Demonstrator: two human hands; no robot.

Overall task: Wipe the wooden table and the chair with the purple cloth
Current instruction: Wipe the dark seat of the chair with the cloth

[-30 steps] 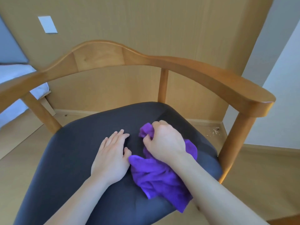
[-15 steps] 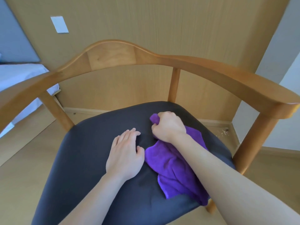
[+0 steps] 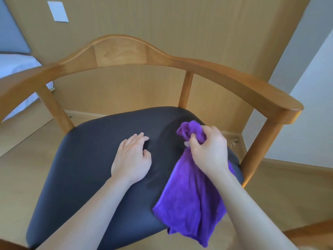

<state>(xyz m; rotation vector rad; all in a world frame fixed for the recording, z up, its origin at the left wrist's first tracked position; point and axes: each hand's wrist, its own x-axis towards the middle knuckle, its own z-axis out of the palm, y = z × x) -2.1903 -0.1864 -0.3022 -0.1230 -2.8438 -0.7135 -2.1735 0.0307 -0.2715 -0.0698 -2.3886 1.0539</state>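
Note:
A wooden chair (image 3: 119, 51) with a curved back rail and a dark padded seat (image 3: 86, 159) fills the view. My right hand (image 3: 209, 150) is closed around a bunched end of the purple cloth (image 3: 189, 201), lifted slightly over the seat's right side. The rest of the cloth hangs down and drapes past the seat's front right edge. My left hand (image 3: 131, 157) lies flat on the middle of the seat, fingers a little apart, holding nothing. The wooden table is not in view.
A wood-panelled wall (image 3: 180, 33) with a white switch plate (image 3: 58, 11) stands behind the chair. A bed with white bedding (image 3: 16, 69) is at the left. Light wood floor (image 3: 288, 186) surrounds the chair; small debris lies in the corner (image 3: 233, 143).
My right hand has moved right and lifted, gathering the cloth into a bunch so it hangs instead of lying spread on the seat. My left hand has stayed flat.

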